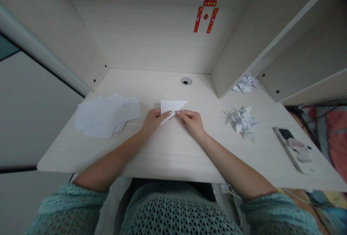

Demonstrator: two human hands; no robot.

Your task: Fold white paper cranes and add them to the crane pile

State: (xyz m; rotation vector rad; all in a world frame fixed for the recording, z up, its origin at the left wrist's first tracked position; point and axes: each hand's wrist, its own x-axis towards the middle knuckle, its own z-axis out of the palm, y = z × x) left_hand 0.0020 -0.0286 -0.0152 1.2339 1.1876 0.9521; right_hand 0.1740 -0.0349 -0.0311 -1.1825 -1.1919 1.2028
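Observation:
A white sheet of paper (171, 105), folded into a triangle, is held between my two hands over the middle of the desk. My left hand (155, 119) grips its left side, with the thumb lying on top and the fingers behind. My right hand (192, 120) pinches the slanted folded edge with thumb and forefinger, close to my left thumb tip. Off to the left lies a loose, spread pile of white paper sheets (105, 115). On the right sits a heap of folded white paper pieces (242, 120) with pointed tips.
Further folded paper pieces (245, 83) lie behind the upright partition (235, 61) at the back right. A phone in a decorated case (295, 150) rests near the desk's right edge. A round cable hole (186, 81) is at the back, below red paper stickers (206, 16) on the panel.

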